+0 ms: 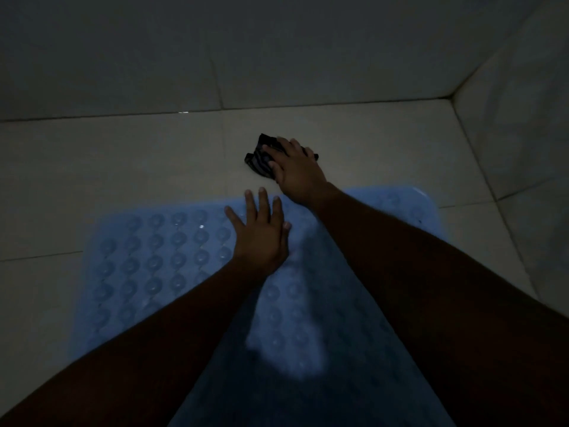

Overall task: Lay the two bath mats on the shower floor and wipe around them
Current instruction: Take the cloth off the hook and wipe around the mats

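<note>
A blue bath mat lies flat on the shower floor. It is a soft, translucent rubbery sheet with rounded corners. Rows of round suction cups cover it, each a shallow dome with a glossy highlight. The light is dim, and the near part of the mat is in shadow between the two forearms. I cannot tell whether this blue sheet is one mat or two laid edge to edge.

The left hand rests palm down on the mat near its far edge. Its fingers are straight and fanned apart, the thumb lies out to the right, and it grips nothing.

The right hand reaches past the far edge of the mat onto bare tile. It presses down on a small dark cloth. The cloth is crumpled into an uneven bunch, with faint lighter stripes across its folds. The fingers are spread over the top of the cloth rather than wrapped around it. Most of the fabric sticks out to the left of the fingers, and a dark corner shows on their right side. The cloth lies on the floor just beyond the mat and does not touch it.

The floor is made of large, pale, smooth tiles divided by thin dark grout lines. It meets a tiled back wall along a straight joint. A side wall on the right forms a corner with it.
</note>
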